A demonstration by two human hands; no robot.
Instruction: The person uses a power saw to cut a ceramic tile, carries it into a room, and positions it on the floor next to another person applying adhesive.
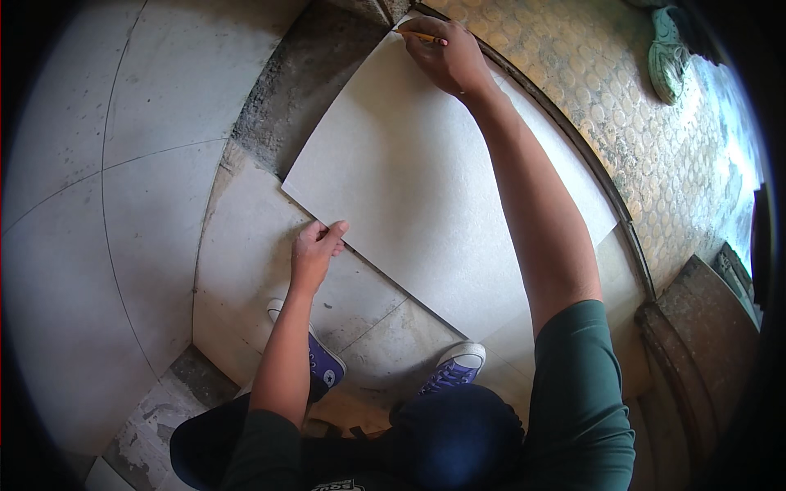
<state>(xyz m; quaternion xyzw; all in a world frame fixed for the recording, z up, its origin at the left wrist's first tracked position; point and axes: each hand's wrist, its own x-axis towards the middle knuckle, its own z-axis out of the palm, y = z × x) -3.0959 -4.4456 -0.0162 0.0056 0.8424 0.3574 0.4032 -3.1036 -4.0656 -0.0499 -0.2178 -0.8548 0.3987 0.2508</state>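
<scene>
A large pale floor tile (409, 180) lies at an angle in front of me, its near edge raised a little over the tiles beneath. My left hand (318, 245) pinches that near-left edge between thumb and curled fingers; some fingertips are hidden. Stretched out to the far corner, my right hand (446, 61) is closed round a yellow pencil (420, 36) with a pink eraser end. The pencil's point is at the tile's far corner, next to the wall corner.
Bare rough cement (282, 90) shows left of the tile. A dark metal track (565, 123) borders the right side, with yellow patterned flooring (565, 49) beyond. Another person's shoe (669, 61) stands there. My purple sneakers (454, 364) are near the tile's close corner.
</scene>
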